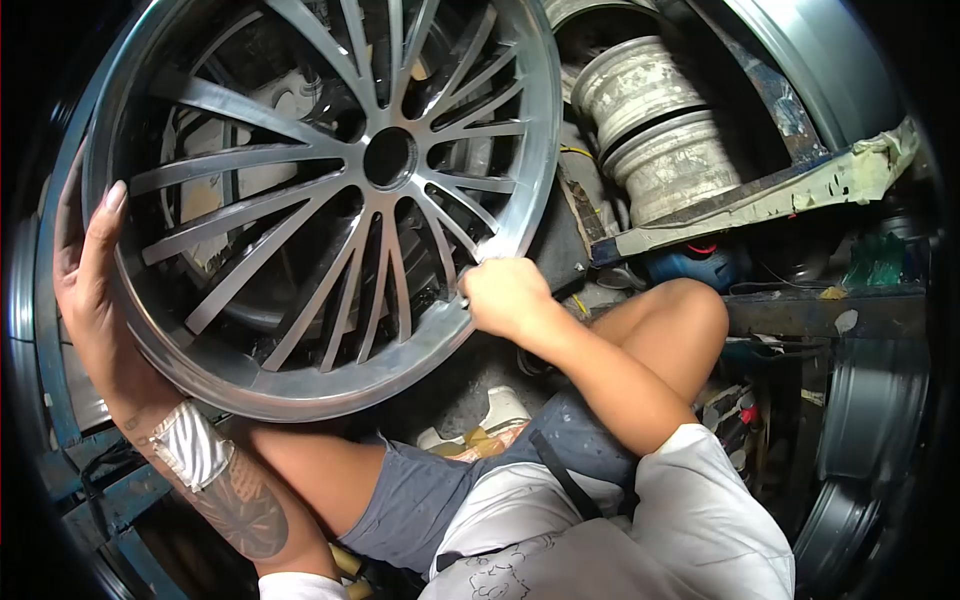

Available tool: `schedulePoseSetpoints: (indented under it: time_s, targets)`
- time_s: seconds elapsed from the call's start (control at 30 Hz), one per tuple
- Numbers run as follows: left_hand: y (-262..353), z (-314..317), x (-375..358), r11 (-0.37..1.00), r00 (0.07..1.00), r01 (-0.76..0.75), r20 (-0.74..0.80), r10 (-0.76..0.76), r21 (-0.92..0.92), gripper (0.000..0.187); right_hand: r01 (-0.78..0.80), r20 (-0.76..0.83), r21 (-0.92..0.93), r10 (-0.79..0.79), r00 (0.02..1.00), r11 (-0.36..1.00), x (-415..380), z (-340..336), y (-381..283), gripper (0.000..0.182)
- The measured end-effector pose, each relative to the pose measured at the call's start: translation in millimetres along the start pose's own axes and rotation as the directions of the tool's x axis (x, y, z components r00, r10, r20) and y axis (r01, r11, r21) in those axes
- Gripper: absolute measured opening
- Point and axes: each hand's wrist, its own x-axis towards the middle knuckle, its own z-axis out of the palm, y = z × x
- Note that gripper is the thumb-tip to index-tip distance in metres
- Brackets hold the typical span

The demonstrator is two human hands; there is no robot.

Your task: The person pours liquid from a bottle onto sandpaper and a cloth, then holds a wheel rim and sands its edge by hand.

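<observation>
Head view: A multi-spoke alloy wheel rim (357,162) sits tilted before a pair of bent legs (660,330), its open face turned toward the wearer, apparently to leave the lip within reach. The left hand (90,275) braces the outer edge, seemingly for steadiness, thumb extended along it; how its other fingers sit cannot be told. Opposite, the right hand (508,297) meets the lower lip, fingers (478,290) curled tightly together, anything pinched inside hidden. Worn wheel barrels (640,95) lie beyond.

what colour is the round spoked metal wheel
The round spoked metal wheel is silvery grey, best seen in the head view.
</observation>
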Motion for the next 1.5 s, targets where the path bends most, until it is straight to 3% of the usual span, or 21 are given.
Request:
schedulePoseSetpoints:
  time_s: [0.1, 0.17, 0.23, 0.33, 0.37, 0.43, 0.47, 0.57, 0.7, 0.77, 0.83, 0.9, 0.97, 1.07, 1.17, 1.3, 1.4, 1.5]
  targets:
    - [-12.9, -9.7, 7.6, 0.995, 0.994, 0.101, -0.032, -0.102, -0.019, 0.045, 0.007, -0.062, 0.201, 0.005, 0.998, 0.98, -3.0, -12.9, 19.4, 0.022]
    - [-8.8, -7.0, 9.2, 0.993, 0.993, 0.108, -0.032, -0.109, -0.056, 0.041, -0.009, -0.164, 0.099, 0.026, 0.986, 0.995, -4.6, 1.8, 11.0, 0.021]
    - [-19.6, -14.2, 12.4, 0.993, 0.993, 0.115, -0.017, -0.116, -0.031, 0.036, 0.033, -0.069, 0.063, -0.029, 0.997, 0.997, -17.0, -0.8, -9.9, 0.02]
    - [-14.9, -11.1, 5.3, 0.995, 0.994, 0.092, -0.052, -0.093, -0.033, 0.043, -0.071, -0.048, 0.16, 0.08, 0.996, 0.984, -2.8, -16.9, 17.7, 0.022]
    - [-14.6, -11.3, 4.0, 0.998, 0.998, 0.051, -0.039, -0.052, -0.024, 0.043, -0.11, 0.014, 0.18, 0.109, 0.994, 0.977, 1.1, -19.5, 20.3, 0.03]
    - [-12.7, -8.8, 5.3, 1.0, 1.0, -0.03, -0.009, 0.03, -0.007, 0.042, -0.056, 0.053, 0.03, 0.054, 0.997, 0.998, -10.4, -12.4, -6.9, 0.033]
    - [-6.6, -3.9, 2.8, 1.0, 0.999, -0.002, -0.032, 0.002, -0.001, 0.042, 0.034, 0.04, -0.01, -0.034, 0.999, 0.999, -16.8, -6.8, -12.0, 0.029]
    - [1.3, 2.5, -1.1, 0.999, 0.997, 0.037, -0.066, -0.039, -0.039, 0.043, -0.057, -0.07, 0.148, 0.067, 0.995, 0.987, -8.6, -17.6, 17.8, 0.023]
    - [0.6, -1.2, 0.6, 0.974, 0.985, 0.155, -0.045, -0.164, -0.163, 0.042, 0.03, 0.072, -0.046, -0.026, 0.997, 0.998, -20.7, -11.1, -10.8, 0.03]
    - [3.5, 1.1, -1.0, 0.969, 0.987, 0.146, -0.038, -0.157, -0.2, 0.04, -0.003, -0.005, 0.105, 0.004, 1.0, 0.994, -14.8, -17.6, 7.5, 0.028]
    - [3.2, -2.0, -1.2, 0.953, 0.985, 0.159, -0.024, -0.171, -0.258, 0.04, -0.067, -0.085, 0.144, 0.08, 0.993, 0.987, -2.1, -22.6, 20.2, 0.027]
    - [5.2, 1.1, -2.2, 0.955, 0.983, 0.163, -0.042, -0.179, -0.246, 0.041, -0.037, -0.033, -0.006, 0.037, 0.999, 0.999, -12.7, -8.1, -3.4, 0.029]
    - [8.2, 2.6, -2.6, 0.946, 0.98, 0.181, -0.03, -0.196, -0.269, 0.041, -0.015, -0.01, -0.002, 0.015, 1.0, 1.0, -20.2, -14.1, -14.5, 0.022]
    - [2.3, 1.7, -2.9, 0.951, 0.989, 0.127, -0.041, -0.145, -0.281, 0.041, -0.142, -0.025, 0.118, 0.146, 0.989, 0.983, -2.5, -26.6, 1.4, 0.028]
    - [2.0, 3.0, -1.9, 0.939, 0.991, 0.116, -0.032, -0.134, -0.324, 0.044, -0.079, -0.043, 0.0, 0.079, 0.996, 0.997, -14.7, -7.7, -22.2, 0.024]
    - [4.6, 3.3, -5.0, 0.923, 0.99, 0.129, -0.009, -0.142, -0.362, 0.046, -0.156, -0.069, 0.069, 0.161, 0.985, 0.985, -0.2, -21.9, -5.7, 0.023]
    - [5.1, 6.3, -3.8, 0.943, 0.99, 0.112, -0.049, -0.134, -0.314, 0.046, -0.12, 0.019, -0.011, 0.12, 0.993, 0.993, -12.3, -18.0, -24.2, 0.027]
    - [2.8, 8.2, -4.0, 0.95, 0.988, 0.107, -0.075, -0.134, -0.292, 0.046, -0.155, 0.064, 0.122, 0.148, 0.987, 0.98, 4.2, -38.8, 1.7, 0.031]
